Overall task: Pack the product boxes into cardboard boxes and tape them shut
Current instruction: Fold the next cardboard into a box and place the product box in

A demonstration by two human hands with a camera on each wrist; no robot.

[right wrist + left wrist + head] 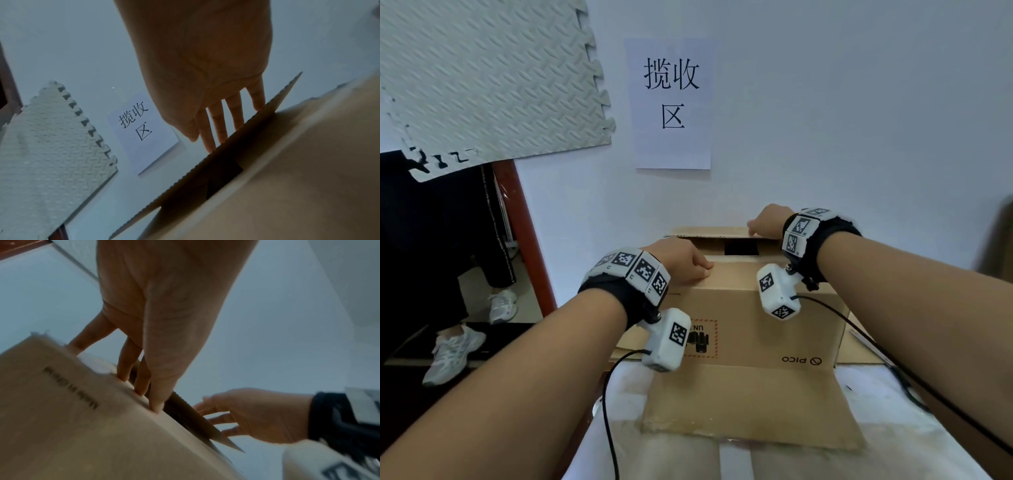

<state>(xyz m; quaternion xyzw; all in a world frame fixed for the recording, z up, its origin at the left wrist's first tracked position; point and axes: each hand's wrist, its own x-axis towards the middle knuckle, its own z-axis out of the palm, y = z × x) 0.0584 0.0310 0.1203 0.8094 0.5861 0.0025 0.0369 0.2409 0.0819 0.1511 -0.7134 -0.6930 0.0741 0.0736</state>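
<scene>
A brown cardboard box (756, 308) printed "PICO" stands on the table, and its near lower flap (750, 401) lies flat toward me. My left hand (685, 263) presses straight fingertips (156, 408) onto the folded top flap (82, 426) at the left. My right hand (767, 221) reaches over the far flap (715, 232), which stands half raised. Its straight fingers (218, 129) lie behind that flap's edge (226, 162). A dark gap (741, 247) stays between the two top flaps. What is inside the box is hidden.
The box stands close to a white wall with a paper sign (673, 102) and a foam mat (482, 78). A person in white sneakers (453, 353) stands at the left by a red-brown post (527, 240). Black cables (607, 411) trail over the white-covered table (893, 411).
</scene>
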